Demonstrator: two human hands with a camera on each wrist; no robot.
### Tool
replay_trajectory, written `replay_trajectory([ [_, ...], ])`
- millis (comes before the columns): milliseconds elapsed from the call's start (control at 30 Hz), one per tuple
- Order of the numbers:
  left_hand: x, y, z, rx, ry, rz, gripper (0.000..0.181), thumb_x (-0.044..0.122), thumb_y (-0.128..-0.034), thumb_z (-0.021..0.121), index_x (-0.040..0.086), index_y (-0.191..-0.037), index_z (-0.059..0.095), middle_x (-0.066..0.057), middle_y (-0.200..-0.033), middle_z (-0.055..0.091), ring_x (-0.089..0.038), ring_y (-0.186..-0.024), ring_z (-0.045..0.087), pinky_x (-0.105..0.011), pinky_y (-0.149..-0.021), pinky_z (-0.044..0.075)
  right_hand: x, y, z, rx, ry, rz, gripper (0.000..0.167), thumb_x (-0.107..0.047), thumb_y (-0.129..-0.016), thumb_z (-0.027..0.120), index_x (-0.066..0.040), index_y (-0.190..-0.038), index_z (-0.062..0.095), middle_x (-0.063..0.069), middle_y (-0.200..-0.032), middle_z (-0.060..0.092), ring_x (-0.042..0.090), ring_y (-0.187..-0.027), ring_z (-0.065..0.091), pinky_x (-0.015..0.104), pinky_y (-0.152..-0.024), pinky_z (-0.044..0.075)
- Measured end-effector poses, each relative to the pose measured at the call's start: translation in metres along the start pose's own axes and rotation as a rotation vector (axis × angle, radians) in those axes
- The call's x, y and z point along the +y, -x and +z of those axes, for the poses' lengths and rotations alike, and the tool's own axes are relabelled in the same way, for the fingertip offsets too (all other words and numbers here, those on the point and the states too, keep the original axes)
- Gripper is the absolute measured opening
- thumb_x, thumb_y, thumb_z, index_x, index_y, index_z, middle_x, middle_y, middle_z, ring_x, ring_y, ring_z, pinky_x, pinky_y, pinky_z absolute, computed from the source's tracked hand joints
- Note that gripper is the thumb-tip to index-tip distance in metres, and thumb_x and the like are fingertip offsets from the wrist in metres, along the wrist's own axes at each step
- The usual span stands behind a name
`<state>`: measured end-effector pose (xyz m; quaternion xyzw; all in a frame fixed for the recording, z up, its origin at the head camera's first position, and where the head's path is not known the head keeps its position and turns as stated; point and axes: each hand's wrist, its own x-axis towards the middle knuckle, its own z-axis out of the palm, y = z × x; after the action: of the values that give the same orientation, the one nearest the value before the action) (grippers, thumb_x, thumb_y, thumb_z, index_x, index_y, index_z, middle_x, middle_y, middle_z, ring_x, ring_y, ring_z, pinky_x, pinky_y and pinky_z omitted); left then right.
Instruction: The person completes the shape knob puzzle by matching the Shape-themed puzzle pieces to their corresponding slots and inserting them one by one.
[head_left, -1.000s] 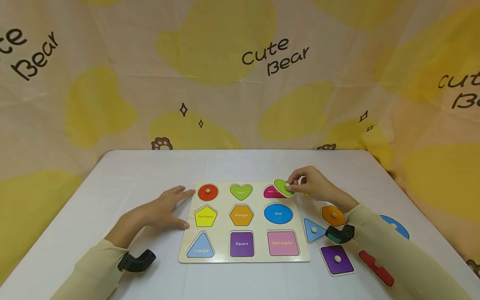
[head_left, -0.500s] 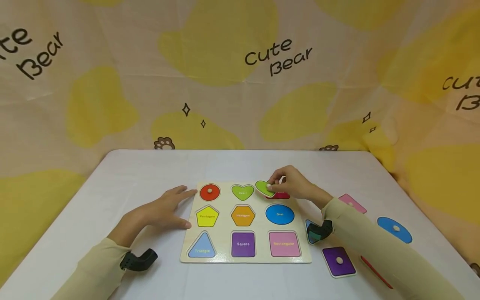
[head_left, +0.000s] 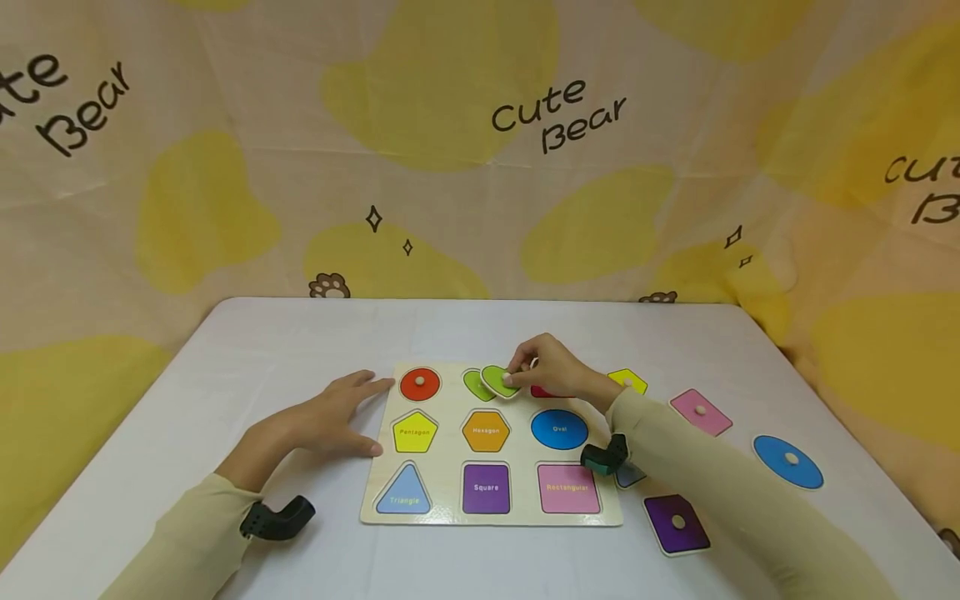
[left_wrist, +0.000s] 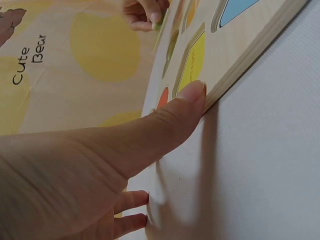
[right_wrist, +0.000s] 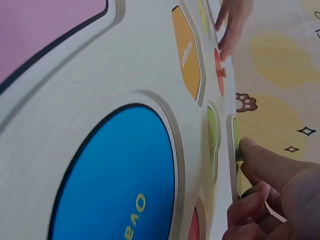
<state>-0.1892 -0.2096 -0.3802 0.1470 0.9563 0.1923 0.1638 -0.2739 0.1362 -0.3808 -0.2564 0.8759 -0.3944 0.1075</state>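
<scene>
The right hand [head_left: 551, 367] pinches the knob of a green heart piece [head_left: 498, 381] between thumb and fingers. In the right wrist view the heart piece [right_wrist: 235, 150] stands a little off the board, beside the green heart recess [right_wrist: 212, 142]. In the head view the piece covers the right part of that recess. The left hand [head_left: 322, 421], fingers and thumb spread, touches the left edge of the wooden board [head_left: 447, 475]; in the left wrist view its thumb [left_wrist: 192, 92] lies at the board's edge. A red circle piece [head_left: 419, 384] sits in the top left recess.
Right of the board lie a yellow piece [head_left: 628, 381], a pink piece [head_left: 701, 412], a blue oval [head_left: 789, 462] and a purple square [head_left: 677, 524]. A blue piece [head_left: 630, 476] is partly hidden by the right wrist. A patterned cloth [head_left: 450, 192] hangs behind the table.
The right hand has moved left with the green heart piece, from over the half-circle recess to the heart recess. The left hand still touches the board's edge.
</scene>
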Motion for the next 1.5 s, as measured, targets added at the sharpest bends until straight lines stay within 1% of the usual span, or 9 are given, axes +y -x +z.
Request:
replay_trajectory([
  [167, 0.001, -0.001, 0.0, -0.003, 0.004, -0.001, 0.099, 0.043, -0.076, 0.086, 0.019, -0.158, 0.036, -0.027, -0.164, 0.025, -0.052, -0.149, 0.023, -0.073, -0.112, 0.033, -0.004, -0.007, 0.007, -0.003, -0.015, 0.004, 0.01, -0.009, -0.086, 0.08, 0.0, -0.086, 0.075, 0.001, -0.069, 0.053, 0.015, -0.075, 0.049, 0.021, -0.06, 0.038],
  [367, 0.002, -0.001, 0.0, -0.003, -0.003, -0.007, 0.098, 0.041, -0.0761, 0.087, 0.018, -0.157, 0.037, -0.025, -0.164, 0.026, -0.051, -0.15, 0.023, -0.072, -0.113, 0.033, -0.008, -0.013, 0.014, -0.011, -0.041, 0.064, 0.01, -0.009, -0.085, 0.081, -0.001, -0.086, 0.075, -0.001, -0.067, 0.051, 0.016, -0.075, 0.049, 0.02, -0.056, 0.037],
  [533, 0.002, -0.001, 0.001, 0.002, -0.006, 0.003, 0.098, 0.042, -0.0757, 0.087, 0.018, -0.157, 0.037, -0.026, -0.163, 0.026, -0.051, -0.15, 0.024, -0.073, -0.113, 0.033, -0.009, -0.017, 0.019, 0.002, -0.04, 0.108, 0.011, -0.011, -0.086, 0.081, -0.001, -0.085, 0.076, 0.001, -0.069, 0.052, 0.017, -0.077, 0.049, 0.021, -0.058, 0.038],
  [700, 0.003, -0.001, 0.001, -0.001, -0.001, -0.002, 0.098, 0.042, -0.0757, 0.086, 0.019, -0.157, 0.037, -0.026, -0.164, 0.026, -0.051, -0.15, 0.023, -0.073, -0.112, 0.034, -0.01, -0.018, 0.023, 0.0, -0.031, 0.159, 0.011, -0.012, -0.086, 0.081, -0.003, -0.085, 0.076, 0.003, -0.073, 0.055, 0.017, -0.079, 0.049, 0.021, -0.06, 0.037],
  [967, 0.002, -0.001, 0.0, 0.011, -0.012, -0.008, 0.098, 0.041, -0.0758, 0.086, 0.019, -0.157, 0.037, -0.025, -0.164, 0.026, -0.051, -0.15, 0.023, -0.073, -0.112, 0.034, -0.01, -0.019, 0.025, 0.0, -0.027, 0.158, 0.01, -0.011, -0.086, 0.081, -0.002, -0.085, 0.076, 0.003, -0.073, 0.055, 0.017, -0.079, 0.049, 0.022, -0.061, 0.037],
  [1200, 0.001, 0.0, 0.001, 0.013, -0.01, -0.012, 0.098, 0.041, -0.0754, 0.087, 0.018, -0.157, 0.037, -0.026, -0.164, 0.026, -0.051, -0.15, 0.023, -0.073, -0.111, 0.035, -0.011, -0.02, 0.029, 0.007, -0.014, 0.15, 0.011, -0.011, -0.086, 0.081, -0.002, -0.083, 0.075, 0.001, -0.069, 0.052, 0.016, -0.077, 0.049, 0.023, -0.063, 0.037],
  [1500, 0.001, 0.0, 0.0, 0.014, -0.013, -0.016, 0.099, 0.043, -0.0748, 0.087, 0.019, -0.157, 0.038, -0.026, -0.164, 0.026, -0.051, -0.15, 0.023, -0.072, -0.111, 0.036, -0.011, -0.022, 0.028, -0.009, 0.011, 0.148, 0.011, -0.013, -0.087, 0.08, -0.004, -0.086, 0.075, 0.001, -0.071, 0.052, 0.016, -0.076, 0.049, 0.022, -0.063, 0.038],
])
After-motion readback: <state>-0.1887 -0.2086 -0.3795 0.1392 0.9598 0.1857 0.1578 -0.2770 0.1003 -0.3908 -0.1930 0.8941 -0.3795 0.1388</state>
